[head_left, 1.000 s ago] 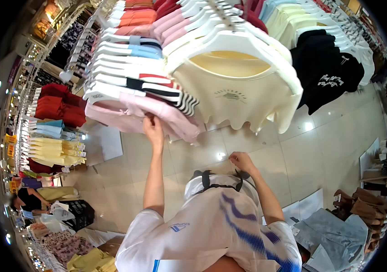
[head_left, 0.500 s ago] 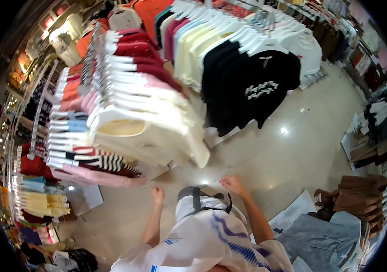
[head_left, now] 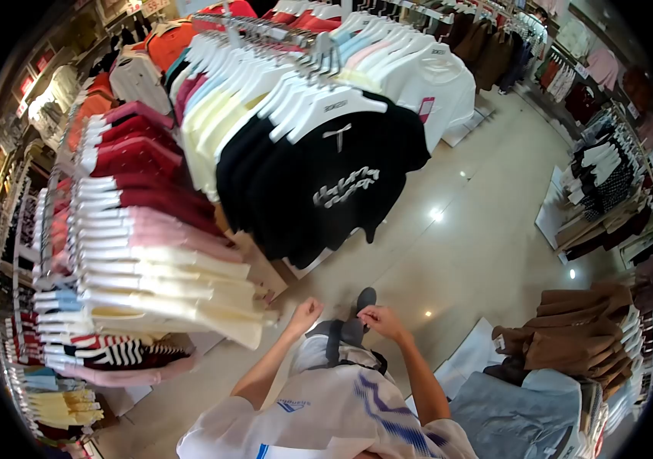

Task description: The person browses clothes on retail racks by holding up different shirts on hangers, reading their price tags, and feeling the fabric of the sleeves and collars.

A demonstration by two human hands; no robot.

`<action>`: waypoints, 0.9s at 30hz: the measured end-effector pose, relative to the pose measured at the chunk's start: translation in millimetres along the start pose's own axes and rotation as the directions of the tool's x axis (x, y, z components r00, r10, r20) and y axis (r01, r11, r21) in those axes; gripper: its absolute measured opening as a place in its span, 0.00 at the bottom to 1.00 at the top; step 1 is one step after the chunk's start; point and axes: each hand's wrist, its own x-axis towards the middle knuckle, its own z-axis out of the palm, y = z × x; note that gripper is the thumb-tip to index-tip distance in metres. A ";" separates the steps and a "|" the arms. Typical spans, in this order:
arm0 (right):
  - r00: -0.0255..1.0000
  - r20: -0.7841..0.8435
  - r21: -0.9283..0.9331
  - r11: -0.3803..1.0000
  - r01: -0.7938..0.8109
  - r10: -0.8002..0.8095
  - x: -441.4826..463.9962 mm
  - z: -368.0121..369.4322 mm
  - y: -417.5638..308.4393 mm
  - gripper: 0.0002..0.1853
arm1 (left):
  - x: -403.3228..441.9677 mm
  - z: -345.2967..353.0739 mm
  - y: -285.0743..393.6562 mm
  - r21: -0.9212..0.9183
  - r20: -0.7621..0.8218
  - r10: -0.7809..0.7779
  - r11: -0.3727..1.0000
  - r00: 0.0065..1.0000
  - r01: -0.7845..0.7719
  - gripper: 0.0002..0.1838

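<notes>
My left hand (head_left: 307,314) is raised in front of my waist with its fingers curled in, and I see nothing in it. Level with it, my right hand (head_left: 380,320) is also closed, with no object showing. The two hands are apart, one on each side of my dark shoe (head_left: 366,297). Beyond them hang black T-shirts (head_left: 319,199) with white lettering and a small bow, on white hangers (head_left: 334,107). Nearest my left hand are cream long-sleeved tops (head_left: 219,310) on a rack. Neither hand touches a garment.
Red tops (head_left: 139,157) and striped tops (head_left: 123,353) hang at left. White shirts (head_left: 437,84) hang behind the black ones. Brown garments (head_left: 571,333) and grey-blue clothing (head_left: 517,413) stand close on the right. Glossy tile floor (head_left: 449,252) runs between the racks.
My view has turned left and moved forward, so the black T-shirts are nearer. Both hands have come closer together in front of me. A dark shoe has come into view ahead.
</notes>
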 end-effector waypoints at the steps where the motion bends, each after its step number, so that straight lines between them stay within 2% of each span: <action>1: 1.000 -0.010 -0.008 1.000 -0.007 0.007 5.1 -19.4 -0.7 0.07 | 14.9 11.2 10.2 -0.004 0.020 -0.019 1.000 1.000 0.019 0.14; 3: 0.996 -0.031 -0.200 0.977 0.074 -0.082 17.2 -63.2 -4.1 0.07 | 51.2 36.0 24.9 0.031 0.020 -0.017 0.999 1.000 0.016 0.14; 4: 0.996 -0.041 -0.212 0.975 0.064 -0.074 23.4 -86.9 -8.0 0.07 | 71.2 49.8 29.1 -0.015 0.035 -0.017 1.000 0.999 0.017 0.15; 6: 0.998 -0.066 -0.090 0.996 0.010 -0.016 36.4 -132.9 -17.4 0.07 | 112.6 75.3 46.7 -0.068 0.064 -0.013 0.998 0.998 0.017 0.15; 8: 0.998 -0.058 -0.078 0.996 -0.036 0.031 51.8 -182.0 -22.2 0.07 | 157.4 103.9 69.7 -0.036 0.080 -0.090 0.995 0.993 0.094 0.14; 11: 0.995 -0.084 -0.084 0.994 -0.069 0.061 81.1 -260.6 -25.9 0.08 | 228.1 151.6 83.5 -0.071 0.132 0.007 0.998 0.991 0.002 0.13; 12: 0.992 -0.106 -0.093 0.993 -0.072 0.062 88.1 -280.3 -26.1 0.08 | 246.9 167.1 89.4 -0.086 0.119 0.103 0.992 0.987 -0.093 0.13; 13: 0.992 -0.109 -0.080 0.994 -0.071 0.062 93.9 -298.5 -26.1 0.08 | 259.9 179.2 109.5 -0.075 0.125 0.098 0.993 0.987 -0.089 0.13; 15: 0.973 -0.232 0.069 0.998 0.005 0.011 106.5 -333.7 -23.9 0.09 | 285.6 198.5 148.1 -0.028 0.213 0.055 0.998 0.976 -0.050 0.13; 16: 0.970 -0.244 0.116 0.993 0.015 0.014 114.4 -351.9 -21.9 0.09 | 300.2 207.9 158.4 -0.010 0.244 0.080 0.997 0.966 -0.080 0.13; 17: 0.971 -0.237 0.128 0.991 0.024 0.008 121.7 -370.0 -19.1 0.09 | 314.6 215.8 167.3 0.005 0.237 0.073 0.997 0.969 -0.076 0.13; 19: 0.936 -0.349 0.130 0.992 0.001 0.045 135.4 -409.1 -25.3 0.11 | 344.6 231.8 183.7 0.023 0.317 0.090 0.994 0.944 -0.103 0.13; 20: 0.942 -0.332 0.134 0.991 0.005 0.040 144.6 -430.8 -24.6 0.11 | 360.3 240.0 190.4 0.059 0.299 0.122 0.988 0.946 -0.146 0.13; 22: 0.888 -0.447 0.032 0.990 0.141 -0.112 167.5 -478.8 -26.4 0.17 | 395.0 257.0 190.0 0.079 0.255 0.124 0.986 0.959 -0.148 0.13; 23: 0.895 -0.429 0.032 0.988 0.150 -0.122 179.4 -505.3 -29.8 0.17 | 414.3 266.8 190.1 0.093 0.228 0.133 0.983 0.965 -0.157 0.13; 25: 0.868 -0.482 0.127 0.972 0.199 -0.115 203.9 -558.6 -44.7 0.30 | 448.1 287.9 200.8 0.098 0.164 0.116 0.986 0.980 -0.133 0.14; 26: 0.879 -0.460 0.127 0.971 0.204 -0.125 219.3 -584.7 -47.7 0.30 | 463.7 300.4 207.8 0.099 0.122 0.099 0.989 0.988 -0.111 0.14; 27: 0.826 -0.496 -0.042 0.958 0.285 -0.267 235.0 -611.9 -52.5 0.36 | 480.4 316.0 218.0 0.093 0.094 0.096 0.990 0.991 -0.104 0.14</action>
